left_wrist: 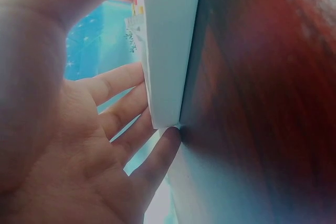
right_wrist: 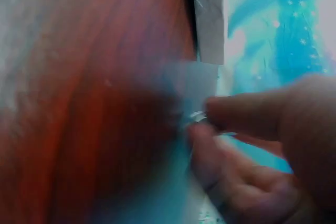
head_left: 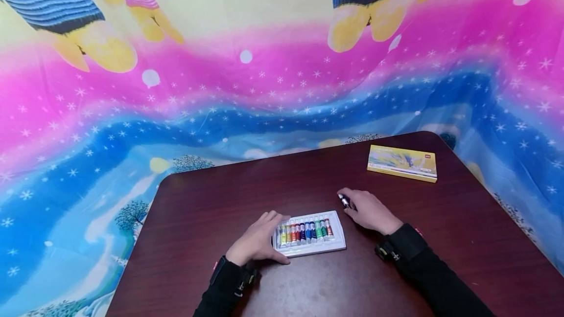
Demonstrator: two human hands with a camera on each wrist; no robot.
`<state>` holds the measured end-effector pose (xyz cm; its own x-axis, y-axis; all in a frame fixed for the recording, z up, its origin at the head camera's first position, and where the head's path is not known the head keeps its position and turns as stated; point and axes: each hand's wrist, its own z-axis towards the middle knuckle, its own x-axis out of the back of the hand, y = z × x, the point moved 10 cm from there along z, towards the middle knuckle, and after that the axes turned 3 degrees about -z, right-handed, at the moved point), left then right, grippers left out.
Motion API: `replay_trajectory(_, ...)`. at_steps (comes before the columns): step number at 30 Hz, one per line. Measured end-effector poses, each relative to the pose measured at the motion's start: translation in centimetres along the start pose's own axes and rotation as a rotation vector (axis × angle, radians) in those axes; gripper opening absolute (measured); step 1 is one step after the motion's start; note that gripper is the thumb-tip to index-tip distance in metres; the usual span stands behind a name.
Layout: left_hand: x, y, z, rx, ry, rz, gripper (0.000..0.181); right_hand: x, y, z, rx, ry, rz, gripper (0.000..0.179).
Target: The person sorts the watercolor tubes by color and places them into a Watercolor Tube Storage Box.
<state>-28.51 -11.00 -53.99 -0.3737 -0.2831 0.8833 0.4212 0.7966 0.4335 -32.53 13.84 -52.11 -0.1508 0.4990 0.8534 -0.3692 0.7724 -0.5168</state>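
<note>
A white tray of paint tubes in several colours lies on the table, its row running from yellow at the left to brown at the right. My left hand holds the tray's left end, thumb along the near edge and fingers at the far edge. In the left wrist view those fingers touch the tray's white side wall. Just right of the tray, my right hand pinches a dark paint tube with a pale end. Blur hides most of that tube in the right wrist view.
A yellow paint box lies flat near the back right corner of the dark red-brown table. Behind the table hangs a patterned cloth in pink and blue, reaching down past both side edges.
</note>
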Motion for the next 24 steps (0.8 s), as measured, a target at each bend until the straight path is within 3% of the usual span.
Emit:
replay_trajectory(6,-0.1,0.0,0.0,-0.003,-0.001,0.009,0.108,2.3,0.0,0.2,0.022,0.177,0.399,0.064)
replay_trajectory(10,-0.1,0.0,0.0,-0.004,0.002,0.009,0.108,3.6,-0.7,0.0,0.052,0.253,0.512,0.067)
replay_trajectory(18,0.0,0.1,0.1,-0.009,0.008,0.016,0.108,3.8,-1.2,-0.3,0.045,0.24,0.518,0.065)
replay_trajectory(24,-0.1,0.0,0.0,-0.007,0.002,0.012,0.109,0.7,-1.6,-0.3,0.07,0.052,0.41,0.06)
